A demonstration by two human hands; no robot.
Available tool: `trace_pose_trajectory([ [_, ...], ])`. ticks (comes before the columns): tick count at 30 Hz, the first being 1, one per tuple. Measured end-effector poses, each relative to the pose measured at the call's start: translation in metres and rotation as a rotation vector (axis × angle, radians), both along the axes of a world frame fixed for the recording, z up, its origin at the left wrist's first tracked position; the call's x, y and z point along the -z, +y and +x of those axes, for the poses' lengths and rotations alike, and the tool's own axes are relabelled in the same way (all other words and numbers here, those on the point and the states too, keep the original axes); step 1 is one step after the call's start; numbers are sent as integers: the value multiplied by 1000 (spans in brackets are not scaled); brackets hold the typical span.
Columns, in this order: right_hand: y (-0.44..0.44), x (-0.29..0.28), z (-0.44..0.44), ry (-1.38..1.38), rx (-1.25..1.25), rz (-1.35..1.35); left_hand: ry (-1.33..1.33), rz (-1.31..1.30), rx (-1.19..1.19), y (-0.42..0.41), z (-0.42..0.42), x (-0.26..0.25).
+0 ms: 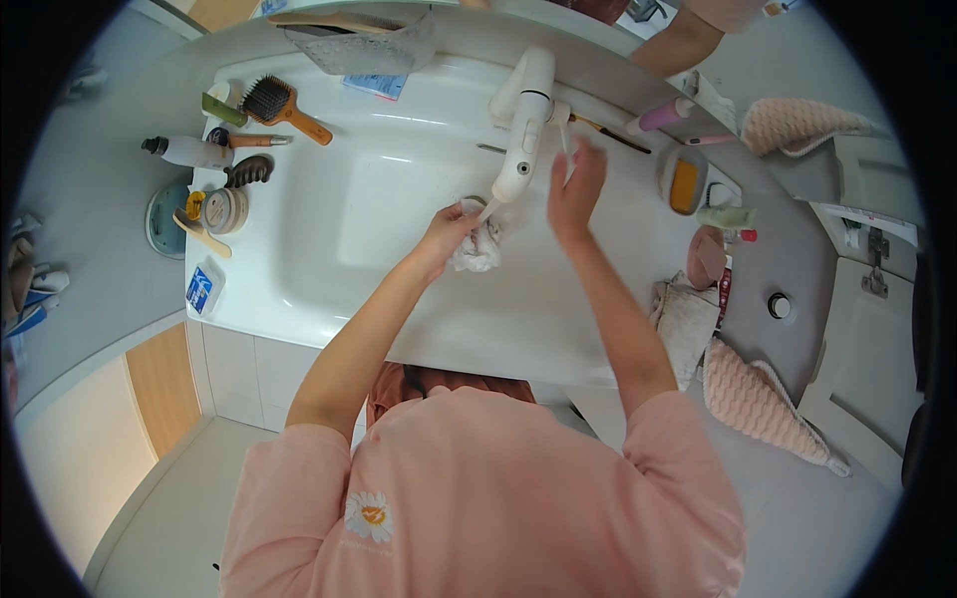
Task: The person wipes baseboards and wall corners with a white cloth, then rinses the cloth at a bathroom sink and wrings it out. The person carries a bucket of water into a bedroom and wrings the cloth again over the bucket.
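My left hand [451, 230] holds a crumpled, wet white cloth or thin plastic piece [478, 253] over the white washbasin [340, 269]. Water runs from the white faucet [525, 142] onto it, past my fingertips. To the right of the spout, my right hand [579, 187] is raised and slightly blurred, thumb and fingers apart. It is close to the faucet's thin side lever [566, 138]; whether it touches the lever cannot be made out. The drain is partly hidden behind my left hand and the white piece.
A paddle hairbrush [280, 105], a pump bottle [191, 151], a claw clip [250, 171] and a wooden comb [202, 233] line the left rim. On the right are a soap dish [682, 179], a pink oval item [706, 256] and a folded cloth [684, 325]. A pink towel [762, 400] hangs beyond.
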State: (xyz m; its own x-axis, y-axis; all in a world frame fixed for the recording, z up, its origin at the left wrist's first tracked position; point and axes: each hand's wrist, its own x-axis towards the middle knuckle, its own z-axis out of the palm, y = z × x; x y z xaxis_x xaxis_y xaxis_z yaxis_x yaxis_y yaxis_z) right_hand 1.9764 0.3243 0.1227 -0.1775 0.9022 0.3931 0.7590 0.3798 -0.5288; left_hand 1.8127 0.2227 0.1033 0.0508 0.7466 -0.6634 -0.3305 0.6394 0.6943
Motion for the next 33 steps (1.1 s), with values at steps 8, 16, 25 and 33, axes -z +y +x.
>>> trace_pose_trajectory([
  [8,-71,79,-7,774,-156,-1382,169,52,23,-7,-11,34],
  [16,-58,77,-5,899,-114,-1309,639,119,165,-7,-30,90],
  [25,-92,80,-72,447,59,-720,-118,-92,-408,-2,25,122],
  [33,-60,143,-47,339,291,-816,52,-103,-66,-5,-4,94],
])
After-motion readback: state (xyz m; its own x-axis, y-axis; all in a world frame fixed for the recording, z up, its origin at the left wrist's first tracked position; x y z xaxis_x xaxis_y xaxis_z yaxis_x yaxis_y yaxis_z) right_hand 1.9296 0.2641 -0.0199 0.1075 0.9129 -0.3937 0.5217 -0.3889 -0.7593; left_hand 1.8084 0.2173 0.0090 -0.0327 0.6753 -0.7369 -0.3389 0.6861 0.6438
